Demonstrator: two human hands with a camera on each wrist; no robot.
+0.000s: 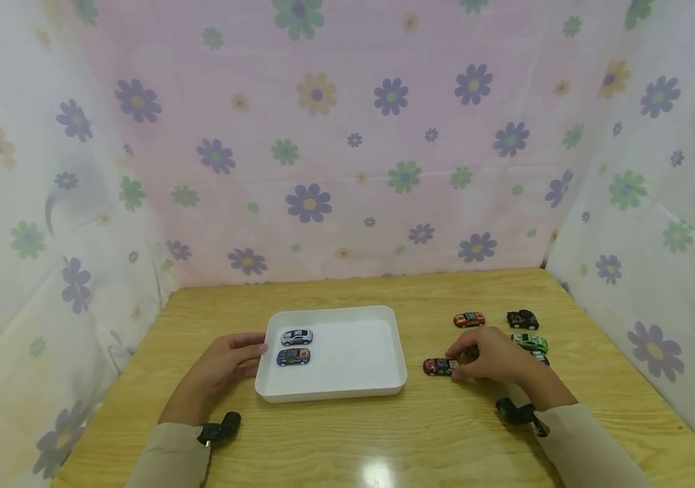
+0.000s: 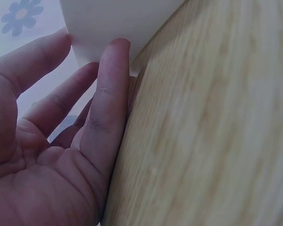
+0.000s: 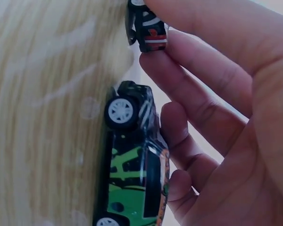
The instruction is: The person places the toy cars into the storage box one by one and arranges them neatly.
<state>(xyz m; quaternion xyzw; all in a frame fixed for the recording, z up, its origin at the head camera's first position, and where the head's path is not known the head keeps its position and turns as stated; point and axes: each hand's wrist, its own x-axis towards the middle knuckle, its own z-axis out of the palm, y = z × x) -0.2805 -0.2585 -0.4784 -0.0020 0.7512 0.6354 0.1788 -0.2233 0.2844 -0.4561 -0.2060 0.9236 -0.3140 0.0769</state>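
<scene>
A white tray [image 1: 347, 352] stands on the table with two toy cars inside, a white one [image 1: 296, 337] and a blue one [image 1: 293, 356]. My left hand [image 1: 231, 362] touches the tray's left wall with fairly straight fingers; in the left wrist view the fingertips meet the outer wall [image 2: 118, 23]. Right of the tray, my right hand [image 1: 493, 356] pinches a red and dark toy car [image 1: 439, 367] between thumb and fingers. Its rear end shows in the right wrist view, where a green and black toy car [image 3: 129, 169] stands beside the other fingers.
Behind the right hand stand a red and yellow toy car [image 1: 469, 319], a black one [image 1: 523, 319] and a green one [image 1: 529, 341], with another partly hidden by the hand. Flowered cloth [image 1: 347, 169] encloses the wooden table [image 1: 323, 440] at the back and sides.
</scene>
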